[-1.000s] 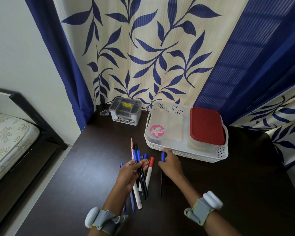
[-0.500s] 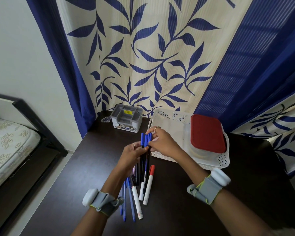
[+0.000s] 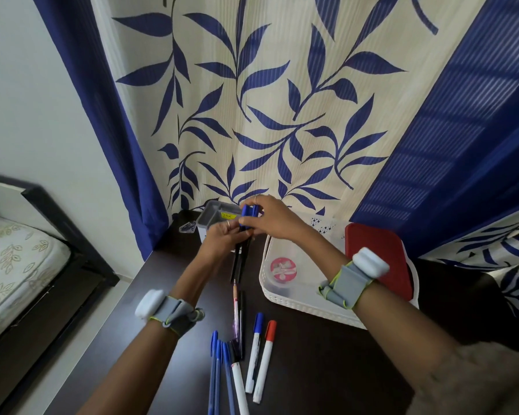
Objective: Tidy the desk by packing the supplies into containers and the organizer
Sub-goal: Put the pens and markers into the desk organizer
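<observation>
Both hands hold a bundle of blue-capped black pens [image 3: 242, 250] upright, just in front of the grey desk organizer [image 3: 216, 218] at the back of the dark desk. My left hand [image 3: 222, 239] grips the shafts from the left. My right hand [image 3: 270, 218] pinches the blue caps at the top. More supplies lie on the desk [image 3: 318, 363] nearer to me: blue pens [image 3: 218, 375], a pencil [image 3: 236, 307], a blue-capped marker [image 3: 254, 351] and a red-capped marker [image 3: 265, 359].
A white perforated basket [image 3: 285, 304] stands at the right, holding a clear container with a pink round sticker [image 3: 283, 269] and a red-lidded box [image 3: 375, 259]. A leaf-patterned curtain [image 3: 267, 100] hangs behind the desk. A bed [image 3: 15, 265] lies to the left.
Both hands lifted the pen bundle off the desk and carried it back toward the grey organizer. My view tilted and moved closer; the remaining pens stay where they lay.
</observation>
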`<move>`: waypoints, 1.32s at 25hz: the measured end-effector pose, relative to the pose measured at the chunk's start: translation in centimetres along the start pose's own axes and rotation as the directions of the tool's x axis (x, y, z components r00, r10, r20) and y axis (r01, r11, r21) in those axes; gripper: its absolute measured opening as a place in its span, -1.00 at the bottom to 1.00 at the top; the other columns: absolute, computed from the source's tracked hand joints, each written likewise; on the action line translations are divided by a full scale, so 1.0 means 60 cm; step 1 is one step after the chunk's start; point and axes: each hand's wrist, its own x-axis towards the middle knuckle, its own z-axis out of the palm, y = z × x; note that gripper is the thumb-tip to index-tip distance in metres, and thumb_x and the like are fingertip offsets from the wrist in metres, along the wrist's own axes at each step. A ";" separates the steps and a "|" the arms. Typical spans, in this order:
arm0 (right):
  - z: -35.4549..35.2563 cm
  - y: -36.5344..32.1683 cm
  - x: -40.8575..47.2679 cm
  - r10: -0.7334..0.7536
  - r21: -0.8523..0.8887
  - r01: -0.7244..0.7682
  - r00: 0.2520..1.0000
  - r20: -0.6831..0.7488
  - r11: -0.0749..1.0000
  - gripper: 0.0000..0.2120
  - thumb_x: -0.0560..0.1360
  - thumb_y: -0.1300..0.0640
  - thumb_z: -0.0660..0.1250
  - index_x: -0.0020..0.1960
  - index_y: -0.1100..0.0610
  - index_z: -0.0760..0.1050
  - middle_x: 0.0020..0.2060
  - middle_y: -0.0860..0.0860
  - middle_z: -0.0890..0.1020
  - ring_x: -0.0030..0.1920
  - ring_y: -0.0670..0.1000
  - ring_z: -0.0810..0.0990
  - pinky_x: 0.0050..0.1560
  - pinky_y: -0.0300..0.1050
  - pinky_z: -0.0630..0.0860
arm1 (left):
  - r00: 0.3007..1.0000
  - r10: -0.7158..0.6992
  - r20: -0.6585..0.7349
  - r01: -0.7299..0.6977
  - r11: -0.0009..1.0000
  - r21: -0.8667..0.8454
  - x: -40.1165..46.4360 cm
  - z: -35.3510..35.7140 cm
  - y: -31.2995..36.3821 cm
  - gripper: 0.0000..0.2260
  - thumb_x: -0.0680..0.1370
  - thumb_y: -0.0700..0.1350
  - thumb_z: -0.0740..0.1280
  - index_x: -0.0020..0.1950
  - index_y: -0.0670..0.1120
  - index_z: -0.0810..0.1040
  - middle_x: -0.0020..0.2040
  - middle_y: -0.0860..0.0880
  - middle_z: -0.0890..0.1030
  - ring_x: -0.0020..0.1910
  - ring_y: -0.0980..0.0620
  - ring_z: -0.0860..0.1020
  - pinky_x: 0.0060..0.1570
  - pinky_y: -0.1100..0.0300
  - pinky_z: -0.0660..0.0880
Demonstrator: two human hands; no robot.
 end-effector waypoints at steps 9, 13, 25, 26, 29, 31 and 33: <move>-0.046 0.002 0.134 -0.080 -0.108 0.068 0.991 -0.111 0.992 -0.83 0.46 0.25 0.37 0.01 0.32 0.60 -0.11 0.17 0.58 -0.07 0.16 0.60 -0.01 0.02 0.62 | 0.998 0.061 -0.030 -0.060 0.998 0.027 0.141 -0.022 0.033 -0.71 0.53 -0.40 0.24 0.25 -0.30 0.48 -0.17 0.08 0.71 -0.18 0.27 0.64 -0.09 0.44 0.53; -0.055 0.019 0.175 -0.073 -0.161 0.053 0.990 -0.124 0.986 -0.85 0.47 0.29 0.36 -0.01 0.35 0.59 -0.07 0.24 0.63 -0.11 0.16 0.62 -0.10 -0.16 0.64 | 0.998 0.045 -0.049 -0.043 0.999 0.028 0.199 -0.016 0.015 -0.68 0.52 -0.43 0.22 0.27 -0.33 0.43 -0.27 0.12 0.70 -0.24 0.27 0.63 -0.12 0.42 0.53; -0.002 0.103 0.228 0.057 -0.211 -0.064 0.998 -0.037 0.975 -0.82 0.46 0.29 0.37 0.01 0.37 0.59 0.01 0.29 0.61 0.01 0.25 0.61 0.09 0.10 0.57 | 0.996 -0.007 -0.089 0.027 0.974 0.226 0.245 -0.031 -0.071 -0.66 0.45 -0.33 0.34 0.23 -0.27 0.50 -0.23 0.11 0.68 -0.19 0.24 0.60 0.09 0.12 0.44; 0.006 0.108 0.229 0.064 -0.222 -0.068 0.998 -0.027 0.973 -0.82 0.45 0.29 0.38 0.01 0.37 0.59 0.03 0.28 0.60 0.03 0.25 0.60 0.11 0.07 0.56 | 0.993 0.004 -0.116 0.028 0.963 0.267 0.242 -0.032 -0.078 -0.65 0.46 -0.37 0.32 0.25 -0.28 0.49 -0.17 0.00 0.68 -0.26 0.31 0.58 0.09 0.11 0.44; 0.027 0.123 0.232 0.077 -0.215 -0.073 0.997 0.015 0.974 -0.85 0.44 0.32 0.38 -0.02 0.37 0.60 0.03 0.28 0.60 0.01 0.27 0.60 0.10 0.10 0.55 | 0.984 0.012 -0.175 0.027 0.975 0.219 0.224 -0.026 -0.082 -0.55 0.44 -0.48 0.27 0.33 -0.28 0.42 0.10 -0.15 0.58 -0.19 0.28 0.59 0.11 0.21 0.49; 0.038 0.133 0.234 0.114 -0.214 -0.109 0.993 0.010 0.971 -0.84 0.46 0.32 0.35 0.01 0.35 0.58 0.04 0.28 0.60 0.02 0.28 0.60 0.09 0.11 0.54 | 0.985 -0.017 -0.174 0.038 0.992 0.119 0.215 -0.020 -0.084 -0.49 0.44 -0.53 0.21 0.38 -0.29 0.35 0.18 -0.14 0.52 -0.02 0.14 0.59 0.19 0.17 0.46; 0.044 0.140 0.236 0.131 -0.244 -0.132 0.991 -0.020 0.961 -0.76 0.48 0.29 0.32 0.14 0.33 0.52 0.13 0.27 0.57 0.12 0.27 0.55 0.15 0.06 0.48 | 0.980 -0.034 -0.196 0.050 0.995 0.080 0.212 -0.015 -0.085 -0.48 0.46 -0.53 0.18 0.40 -0.27 0.33 0.15 -0.16 0.54 0.08 -0.02 0.53 0.26 0.08 0.42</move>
